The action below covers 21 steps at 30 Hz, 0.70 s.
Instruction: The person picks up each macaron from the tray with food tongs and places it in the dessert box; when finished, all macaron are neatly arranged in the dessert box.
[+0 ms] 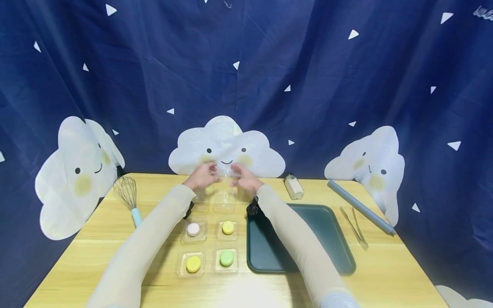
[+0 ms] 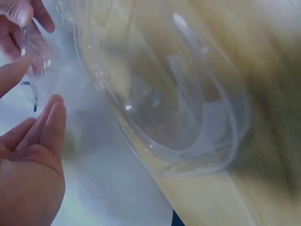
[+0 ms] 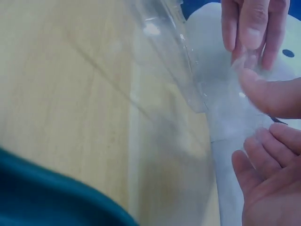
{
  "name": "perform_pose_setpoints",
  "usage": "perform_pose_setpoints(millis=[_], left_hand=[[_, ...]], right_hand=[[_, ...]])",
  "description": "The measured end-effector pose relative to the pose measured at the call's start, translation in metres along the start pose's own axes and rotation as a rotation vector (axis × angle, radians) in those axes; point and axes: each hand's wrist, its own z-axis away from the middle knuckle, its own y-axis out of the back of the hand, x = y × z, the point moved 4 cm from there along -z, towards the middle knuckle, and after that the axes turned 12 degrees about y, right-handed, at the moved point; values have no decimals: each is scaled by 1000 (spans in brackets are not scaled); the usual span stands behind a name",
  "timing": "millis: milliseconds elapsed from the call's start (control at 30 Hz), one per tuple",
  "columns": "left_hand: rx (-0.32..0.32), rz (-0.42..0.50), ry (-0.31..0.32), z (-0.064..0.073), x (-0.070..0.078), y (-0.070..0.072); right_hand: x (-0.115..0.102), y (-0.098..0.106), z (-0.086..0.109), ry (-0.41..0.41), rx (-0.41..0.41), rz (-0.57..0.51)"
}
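Note:
At the table's back edge, both hands hold a clear plastic macaron box (image 2: pixel 42 54) between them; its outline is faint. My left hand (image 1: pixel 204 175) has its thumb at the box's near side, its fingers bent around the far side. My right hand (image 1: pixel 246 179) faces it from the right, thumb also against the plastic. More clear boxes (image 1: pixel 224 202) stand under the hands. Nearer me, clear trays bear a pale macaron (image 1: pixel 193 229), a yellow macaron (image 1: pixel 228 227), a second yellow macaron (image 1: pixel 193 264) and a green macaron (image 1: pixel 226 258).
A dark green tray (image 1: pixel 265 263) lies under my right forearm. Right of it are tongs (image 1: pixel 354 229) and a grey rolling pin (image 1: pixel 360 206). A small white-labelled bottle (image 1: pixel 294 187) stands behind the tray. A whisk (image 1: pixel 131 194) lies at the left.

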Motion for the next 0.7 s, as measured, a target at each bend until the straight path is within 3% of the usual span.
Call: perform_pose_setpoints(millis=[233, 400, 533, 700], left_hand=[[65, 129, -59, 9, 12, 6], [55, 358, -52, 27, 23, 15], [-58, 574, 16, 43, 26, 22], [-298, 768, 92, 63, 28, 27]], right_hand=[[-22, 8, 8, 40, 132, -25], [-46, 14, 21, 148, 213, 186], [-70, 15, 39, 399, 231, 486], [-101, 10, 67, 933, 229, 879]])
